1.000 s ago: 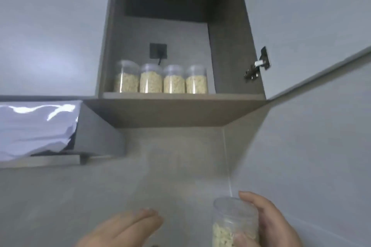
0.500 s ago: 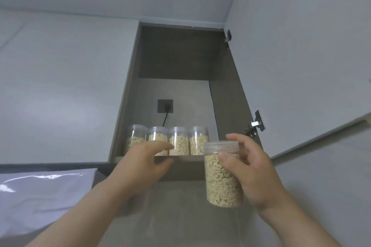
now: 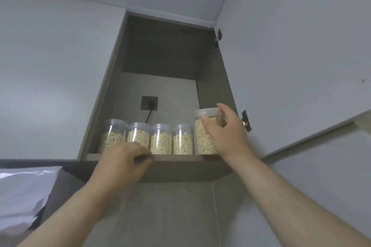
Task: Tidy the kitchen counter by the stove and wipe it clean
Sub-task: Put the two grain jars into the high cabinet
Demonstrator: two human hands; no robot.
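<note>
**Wall cupboard, lower shelf: fifth jar at the right end**

Grey-brown open wall cupboard [image 3: 164,50] is above you. On its shelf [image 3: 180,157] a row of four clear plastic jars of pale flakes [image 3: 160,140] stands upright. Your right hand [image 3: 228,136] grasps the fifth clear round jar of pale flakes [image 3: 203,142] from its right side, thumb on the front wall, fingers round the back near the lid. This jar is upright, long axis vertical, lid up, just beside the last jar of the row and nearer to the front edge. Whether its base rests on the shelf, I cannot tell. Free place lies behind it, so I judge a short push away from you is needed. Your left hand [image 3: 124,158] has curled fingers at the shelf's front edge; whether it clamps, I cannot tell.
</note>
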